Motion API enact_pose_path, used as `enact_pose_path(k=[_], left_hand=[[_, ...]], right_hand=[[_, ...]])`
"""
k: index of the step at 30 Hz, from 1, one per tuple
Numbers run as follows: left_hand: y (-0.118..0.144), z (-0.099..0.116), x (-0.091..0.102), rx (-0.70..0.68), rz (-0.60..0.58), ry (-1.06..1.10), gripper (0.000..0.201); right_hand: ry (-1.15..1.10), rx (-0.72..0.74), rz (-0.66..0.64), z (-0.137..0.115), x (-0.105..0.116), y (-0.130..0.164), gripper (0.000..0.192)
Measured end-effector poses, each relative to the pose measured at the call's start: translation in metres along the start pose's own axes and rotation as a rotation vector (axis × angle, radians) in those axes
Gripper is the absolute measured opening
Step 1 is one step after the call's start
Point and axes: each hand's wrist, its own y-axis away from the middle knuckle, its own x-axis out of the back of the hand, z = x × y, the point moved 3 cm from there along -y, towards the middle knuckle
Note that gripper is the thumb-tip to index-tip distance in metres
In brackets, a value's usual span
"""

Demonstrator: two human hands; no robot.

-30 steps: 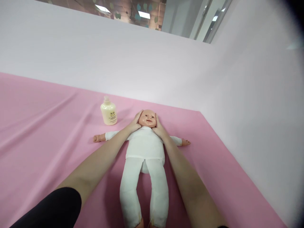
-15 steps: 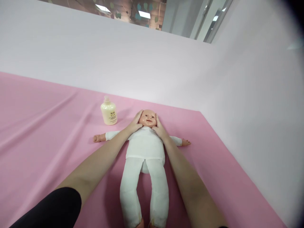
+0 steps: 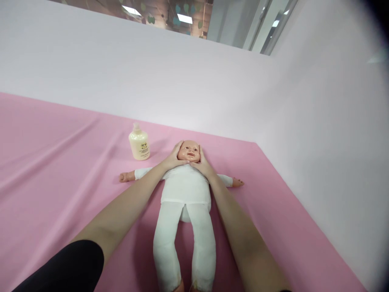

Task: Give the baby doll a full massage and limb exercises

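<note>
A baby doll [image 3: 186, 184] with a white cloth body lies on its back, arms spread to both sides and legs toward me. My left hand [image 3: 174, 157] cups the left side of its head, fingers along the cheek and thumb laid under the chin. On the opposite side of the head, my right hand [image 3: 204, 161] is cupped the same way, its thumb also reaching in below the chin. The two thumbs come close together at the neck. Parts of the fingers are hidden beside and behind the head.
A pale yellow pump bottle [image 3: 139, 144] stands upright beyond the doll's outstretched arm on the left. Pink cloth [image 3: 75, 162] with a few creases covers the surface. White walls [image 3: 152, 81] rise behind and on the right, with a window [image 3: 188, 18] at the top.
Both thumbs have slid inward from the sides of the jaw to under the doll's chin. The arms, doll and bottle look unmoved.
</note>
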Motion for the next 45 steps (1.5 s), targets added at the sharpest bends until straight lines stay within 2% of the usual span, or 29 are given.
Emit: enact_pose_path(k=[4, 11, 20, 25, 29, 35, 40, 45], left_hand=[[-0.001, 0.001, -0.001, -0.012, 0.015, -0.026, 0.11], [-0.004, -0.006, 0.0, -0.05, 0.021, -0.043, 0.103], [-0.005, -0.005, 0.0, -0.063, 0.045, -0.054, 0.09], [-0.003, -0.002, 0.0, -0.028, 0.068, -0.072, 0.07], [-0.004, -0.007, -0.001, -0.033, 0.077, -0.137, 0.072], [-0.006, -0.012, 0.0, -0.098, 0.091, -0.268, 0.091], [-0.001, 0.006, 0.0, -0.205, 0.076, -0.316, 0.076], [0.003, 0.022, -0.002, -0.288, 0.041, -0.318, 0.061]], right_hand=[[-0.005, -0.012, 0.011, -0.003, -0.001, 0.001, 0.121], [-0.008, -0.004, 0.009, -0.013, -0.003, 0.005, 0.121], [0.141, -0.013, 0.052, -0.017, 0.001, 0.005, 0.09], [0.165, -0.033, 0.08, -0.02, 0.0, 0.008, 0.083], [0.185, -0.043, 0.089, -0.024, -0.001, 0.01, 0.085], [0.203, 0.092, 0.079, -0.027, -0.003, 0.01, 0.081], [0.256, 0.248, 0.083, -0.031, -0.005, 0.01, 0.075], [0.321, 0.39, 0.07, -0.045, -0.007, 0.013, 0.058]])
